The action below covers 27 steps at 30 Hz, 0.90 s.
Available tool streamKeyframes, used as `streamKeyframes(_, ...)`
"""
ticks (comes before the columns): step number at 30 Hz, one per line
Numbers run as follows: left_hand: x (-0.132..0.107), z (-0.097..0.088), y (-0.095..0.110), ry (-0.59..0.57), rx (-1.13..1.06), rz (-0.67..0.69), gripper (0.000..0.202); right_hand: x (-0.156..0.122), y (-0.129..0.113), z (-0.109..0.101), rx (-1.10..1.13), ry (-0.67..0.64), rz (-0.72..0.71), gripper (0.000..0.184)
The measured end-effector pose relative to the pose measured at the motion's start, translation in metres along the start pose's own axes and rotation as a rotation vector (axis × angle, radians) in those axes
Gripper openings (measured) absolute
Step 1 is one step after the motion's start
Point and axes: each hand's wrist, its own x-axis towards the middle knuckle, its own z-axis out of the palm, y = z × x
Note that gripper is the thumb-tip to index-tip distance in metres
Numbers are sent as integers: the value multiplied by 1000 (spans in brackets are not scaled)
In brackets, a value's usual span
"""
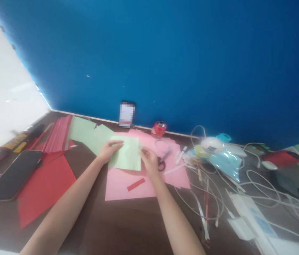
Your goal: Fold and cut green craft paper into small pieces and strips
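Note:
A pale green sheet of paper (126, 156) is held up between both hands, over pink sheets (120, 191) on the dark table. My left hand (109, 151) grips its left edge, fingers lying across the front. At the right edge, my right hand (149, 159) pinches the paper between thumb and fingers. Just right of that hand lie scissors with dark handles (161, 164) on the pink paper. A small red paper strip (136, 184) rests on the pink sheet below the green one.
Left are red paper (48, 187), a dark phone (12, 175), a pleated pink-red stack (57, 134) and more green paper (82, 130). A red can-like object (159, 129) stands near the blue wall (149, 63). Tangled white cables (260, 202) and a power strip (255, 219) spread right.

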Motion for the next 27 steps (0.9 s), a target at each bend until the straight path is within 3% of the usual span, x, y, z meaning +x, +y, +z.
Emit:
streamKeyframes(21,1,0,0,26,-47,-13,38,-1,-1,-1,-47,-13,-4,25)
streamKeyframes(27,3,0,-4,29,-54,-17,37,-1,0,-1,-45,-27,-13,18)
